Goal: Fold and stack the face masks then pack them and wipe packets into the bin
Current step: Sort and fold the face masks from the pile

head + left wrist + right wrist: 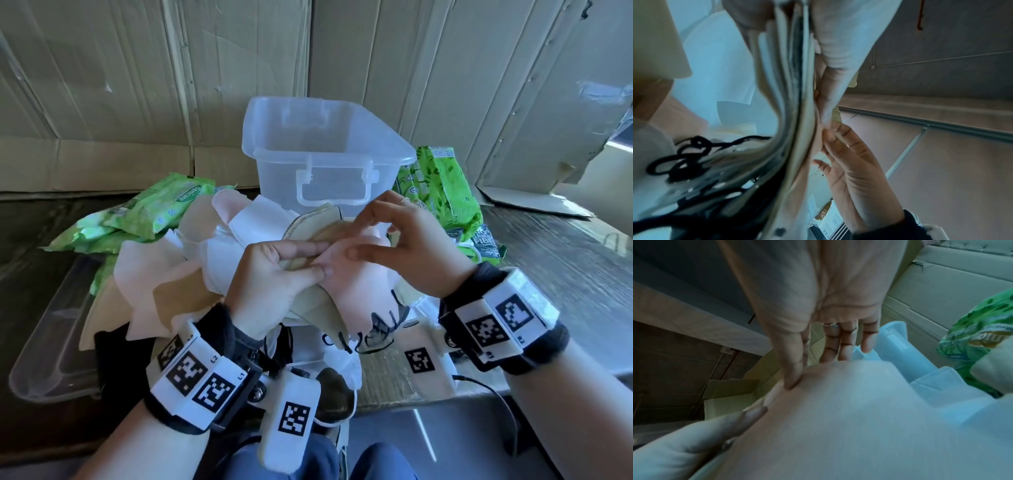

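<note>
My left hand (323, 259) grips a stack of folded face masks (308, 308), beige and white, their black ear loops (370, 329) dangling toward me. A pink face mask (356, 291) lies on top of that stack. My right hand (352, 238) pinches its upper edge, thumb on top and fingers behind, as the right wrist view shows around the pink mask (838, 418). In the left wrist view the stack's layered edges (793, 81) run down the middle. The clear bin (325, 154) stands open just behind my hands.
Loose masks (164, 274) are heaped on the table to the left. Green wipe packets lie left (164, 205) and right (442, 192) of the bin. A clear lid (51, 342) sits at the front left. Cardboard walls (137, 85) close off the back.
</note>
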`<state>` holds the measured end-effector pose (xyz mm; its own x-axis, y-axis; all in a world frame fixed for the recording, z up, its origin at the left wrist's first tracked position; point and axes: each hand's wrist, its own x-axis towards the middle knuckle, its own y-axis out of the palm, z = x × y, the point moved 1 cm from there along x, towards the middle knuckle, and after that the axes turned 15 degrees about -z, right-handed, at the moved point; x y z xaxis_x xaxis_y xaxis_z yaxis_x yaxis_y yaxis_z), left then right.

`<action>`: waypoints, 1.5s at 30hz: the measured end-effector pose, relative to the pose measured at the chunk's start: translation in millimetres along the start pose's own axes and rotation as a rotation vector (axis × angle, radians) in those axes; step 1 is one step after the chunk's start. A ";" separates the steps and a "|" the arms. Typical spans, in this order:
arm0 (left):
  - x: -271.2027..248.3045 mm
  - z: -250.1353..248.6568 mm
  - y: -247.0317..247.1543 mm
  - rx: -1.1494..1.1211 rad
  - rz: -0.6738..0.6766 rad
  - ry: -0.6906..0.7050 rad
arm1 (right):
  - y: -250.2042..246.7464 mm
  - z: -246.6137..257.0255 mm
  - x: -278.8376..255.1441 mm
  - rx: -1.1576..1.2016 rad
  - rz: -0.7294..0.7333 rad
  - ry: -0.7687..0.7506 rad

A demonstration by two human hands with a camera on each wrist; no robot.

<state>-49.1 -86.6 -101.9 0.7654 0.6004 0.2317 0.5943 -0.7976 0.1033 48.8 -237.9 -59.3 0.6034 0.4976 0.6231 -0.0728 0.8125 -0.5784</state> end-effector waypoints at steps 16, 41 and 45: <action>-3.1 -6.3 -0.8 -0.004 0.141 -0.018 | -17.2 11.4 8.0 0.079 0.263 0.100; 4.0 1.2 0.0 -0.074 -0.050 -0.034 | -26.6 6.2 4.1 -0.193 -0.416 0.279; -1.1 -2.3 4.9 -0.150 0.059 -0.119 | 3.9 23.7 -5.2 0.043 -0.135 0.267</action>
<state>-47.7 -91.3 -99.4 0.8268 0.5481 0.1264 0.5110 -0.8259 0.2381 26.6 -230.1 -52.3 0.7970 0.2915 0.5290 -0.0081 0.8809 -0.4733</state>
